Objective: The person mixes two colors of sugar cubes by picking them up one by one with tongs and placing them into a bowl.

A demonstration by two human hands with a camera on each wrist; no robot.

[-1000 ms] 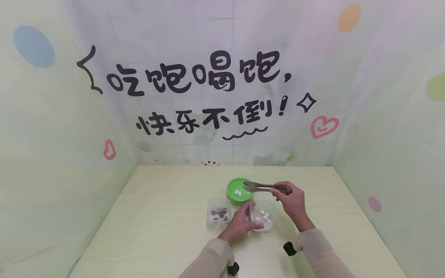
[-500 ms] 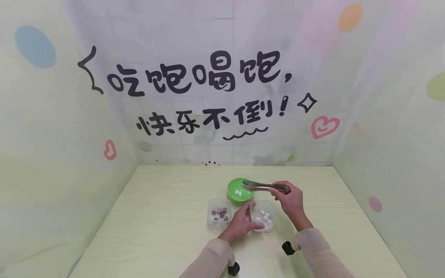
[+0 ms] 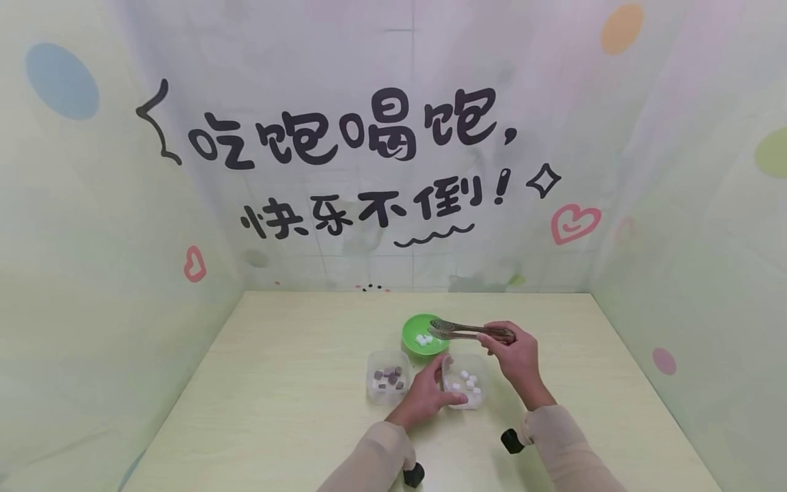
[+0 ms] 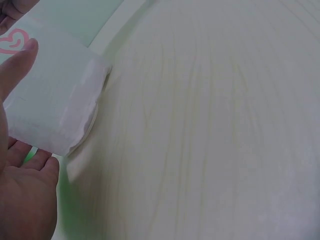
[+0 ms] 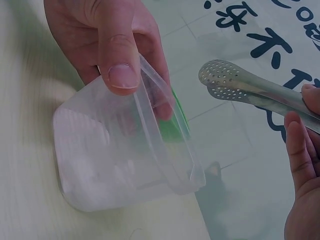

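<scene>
With twelve o'clock pointing away from the person, the beige sleeves (image 3: 375, 456) come in nearest, from about seven and five o'clock. The left hand (image 3: 424, 395) grips the translucent square plastic container (image 5: 86, 167) from its nine o'clock side, thumb outside the wall and the other fingers round the far part, so the hold is closed on it. Small white cubes (image 3: 471, 385) lie in that container, on the pale wooden bench (image 3: 277, 403). At its nine o'clock, beyond the left hand, stands a second translucent container (image 3: 386, 358) with dark grey-brown cubes (image 3: 391, 377).

Farther off, the right hand (image 3: 518, 354) comes in from five o'clock, its fingers curled on the handle end of the perforated metal tongs (image 5: 272, 94). The tongs' long axis runs roughly three to nine, heads toward nine and slightly parted; no cube shows between them. Those heads hang above the right half of the round green bowl (image 3: 410, 333), which sits at eleven o'clock from the held container and has a few white cubes inside, at about eight o'clock from the heads. From the same heads, the container's white cubes lie at five o'clock; the left hand is nearer to them than the right.
</scene>
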